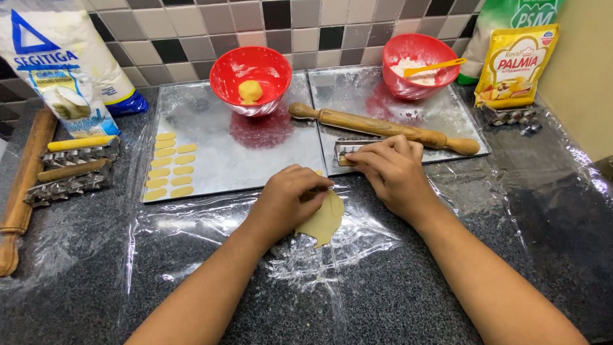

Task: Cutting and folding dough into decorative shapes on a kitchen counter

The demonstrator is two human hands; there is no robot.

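Flattened dough piece [324, 220]: pale yellow, lying on clear plastic film [211, 223] at the near middle of the dark bench [396, 300]; its far-left part is hidden under the left hand [287, 201].
Left hand: palm down, wrist angled in from near left, fingers curled onto the dough's edge; fingertips are out of sight, so a pinch or a mere press cannot be told.
Right hand [393, 171]: just right of the dough, knuckles up, fingers closed around a fluted metal cutter [350, 151] lying at the near edge of the right baking tray [383, 96]; most of the cutter is covered.
Wooden rolling pin [383, 128]: lying slanted across the trays, just beyond the right hand.
Left baking tray [255, 153]: cut dough strips [171, 165] in two columns at its left side.
Red bowl [250, 78]: far, holding a dough ball [249, 91].
Both forearms are cut off at the near edge
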